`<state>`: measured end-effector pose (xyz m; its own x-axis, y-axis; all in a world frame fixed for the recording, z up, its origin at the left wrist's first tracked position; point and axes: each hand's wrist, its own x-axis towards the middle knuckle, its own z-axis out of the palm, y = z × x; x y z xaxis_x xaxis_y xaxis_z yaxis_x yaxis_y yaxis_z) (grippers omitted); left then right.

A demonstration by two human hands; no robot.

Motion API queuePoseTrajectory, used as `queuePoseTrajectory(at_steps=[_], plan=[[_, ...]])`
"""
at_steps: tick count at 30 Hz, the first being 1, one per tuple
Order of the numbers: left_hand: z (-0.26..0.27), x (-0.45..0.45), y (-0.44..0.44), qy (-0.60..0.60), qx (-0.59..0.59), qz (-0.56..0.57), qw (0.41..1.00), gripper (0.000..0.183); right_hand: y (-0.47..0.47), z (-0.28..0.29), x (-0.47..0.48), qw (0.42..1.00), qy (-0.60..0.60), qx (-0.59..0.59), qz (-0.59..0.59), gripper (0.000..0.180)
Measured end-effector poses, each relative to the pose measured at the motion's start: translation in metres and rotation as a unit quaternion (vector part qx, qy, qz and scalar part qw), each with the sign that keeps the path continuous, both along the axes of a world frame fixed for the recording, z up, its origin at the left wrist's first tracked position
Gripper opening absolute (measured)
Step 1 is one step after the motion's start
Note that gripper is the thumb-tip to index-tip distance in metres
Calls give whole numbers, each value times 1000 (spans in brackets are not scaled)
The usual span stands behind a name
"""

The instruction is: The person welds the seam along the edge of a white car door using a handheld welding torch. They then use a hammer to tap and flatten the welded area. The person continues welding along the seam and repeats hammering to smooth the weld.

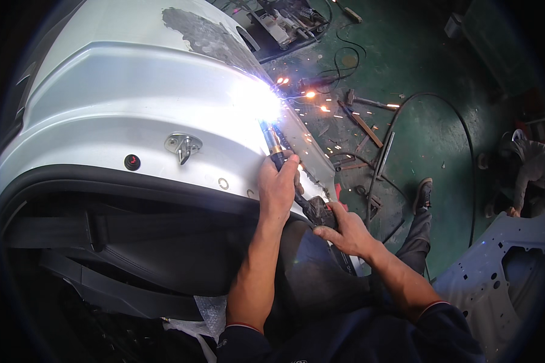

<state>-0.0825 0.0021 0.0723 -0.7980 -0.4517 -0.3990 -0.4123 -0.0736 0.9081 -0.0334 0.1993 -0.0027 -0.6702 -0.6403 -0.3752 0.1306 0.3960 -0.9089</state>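
Both my hands are on a MIG welding torch (pixel 272 136). My left hand (pixel 278 186) grips its neck, just behind the brass-coloured part. Lower down, my right hand (pixel 347 229) is closed around the dark handle end (pixel 319 211). A blinding arc flares at the nozzle tip, against the edge of a white car body panel (pixel 131 86), and hides the spot it touches. Orange sparks fly off to the right. Below the arc, a rough seam runs along the sill flange (pixel 309 145). A metal door striker (pixel 183 146) is bolted to the door jamb.
On the green floor (pixel 436 149) lie a hammer (pixel 368 100), a wooden-handled tool (pixel 367 129) and a looping black cable (pixel 470 131). A tool cart (pixel 286 27) stands at the top. Another person (pixel 524 168) crouches at right by a loose car door panel (pixel 486 272).
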Motion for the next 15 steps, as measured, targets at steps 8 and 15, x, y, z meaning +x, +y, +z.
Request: queuePoseTrajectory(at_steps=[8,15], plan=[[-28,43,13,10,35,-56,998,50,24,-20,29,997,-52,-6,-56,96],[-66,137,21,-102,96,-37,990,50,68,-37,39,991,-56,-15,-120,95]])
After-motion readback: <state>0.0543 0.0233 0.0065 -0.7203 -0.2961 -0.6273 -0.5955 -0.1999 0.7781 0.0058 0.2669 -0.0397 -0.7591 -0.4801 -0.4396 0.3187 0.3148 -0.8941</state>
